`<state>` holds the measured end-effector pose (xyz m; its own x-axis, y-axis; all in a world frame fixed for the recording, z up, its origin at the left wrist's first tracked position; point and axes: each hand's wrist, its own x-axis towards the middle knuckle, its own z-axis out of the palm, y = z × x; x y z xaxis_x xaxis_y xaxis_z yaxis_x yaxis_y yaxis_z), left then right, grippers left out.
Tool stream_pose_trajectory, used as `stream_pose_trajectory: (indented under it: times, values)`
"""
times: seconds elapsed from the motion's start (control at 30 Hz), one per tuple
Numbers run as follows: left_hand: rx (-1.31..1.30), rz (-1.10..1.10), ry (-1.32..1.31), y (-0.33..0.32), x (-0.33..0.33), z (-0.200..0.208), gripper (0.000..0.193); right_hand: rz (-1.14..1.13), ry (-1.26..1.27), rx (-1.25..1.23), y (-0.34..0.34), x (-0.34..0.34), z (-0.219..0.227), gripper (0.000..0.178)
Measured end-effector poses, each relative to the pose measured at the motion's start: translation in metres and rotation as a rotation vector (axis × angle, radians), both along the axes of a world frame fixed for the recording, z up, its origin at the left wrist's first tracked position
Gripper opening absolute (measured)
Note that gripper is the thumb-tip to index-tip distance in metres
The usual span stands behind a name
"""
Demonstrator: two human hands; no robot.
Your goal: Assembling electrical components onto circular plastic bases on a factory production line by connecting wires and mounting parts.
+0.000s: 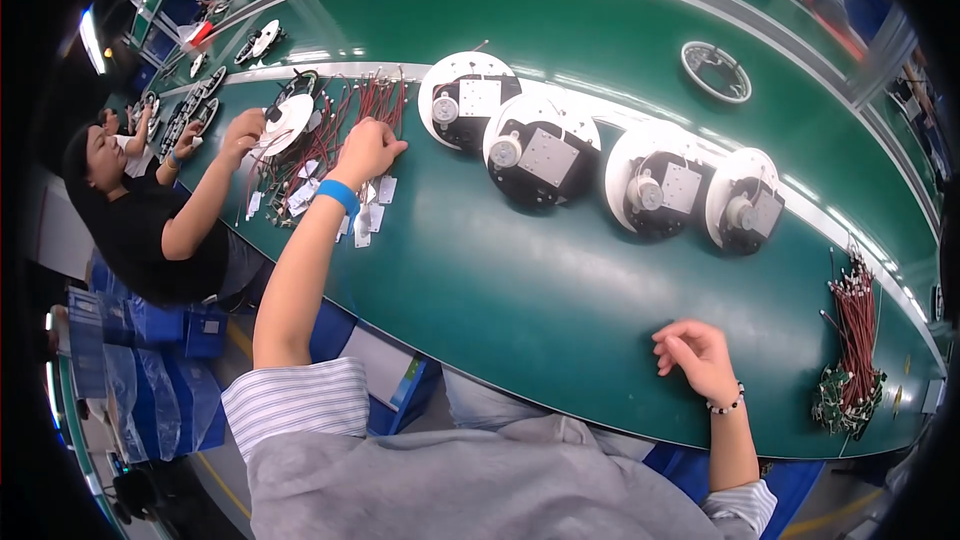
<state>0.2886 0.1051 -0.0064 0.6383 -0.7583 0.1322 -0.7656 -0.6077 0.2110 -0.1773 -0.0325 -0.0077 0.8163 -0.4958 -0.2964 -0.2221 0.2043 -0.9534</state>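
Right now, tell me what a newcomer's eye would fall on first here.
Probably four round white-and-black assemblies, in a row mid-picture on the green tabletop. Then the person's left hand at the dark-red wires and white pieces at left. At far right lies a red wire bundle with green circuit boards.

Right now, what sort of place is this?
Probably a factory assembly line: a long green workbench bears four round white-and-black units and a loose pile of thin red wires, and a black-shirted co-worker handles a white disc.
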Motion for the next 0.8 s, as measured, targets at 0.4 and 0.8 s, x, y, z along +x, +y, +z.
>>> stream_pose_trajectory:
  times: [0.4, 0.8]
  values:
    - [-0.009, 0.188, 0.200, -0.001, -0.004, -0.003, 0.014, 0.040, 0.021, -0.026, 0.000, -0.002, 0.000, 0.014]
    - [-0.999, -0.127, 0.584, 0.044, -0.009, 0.102, 0.021, -0.035, 0.047, 0.028, -0.005, -0.012, 0.005, 0.016]
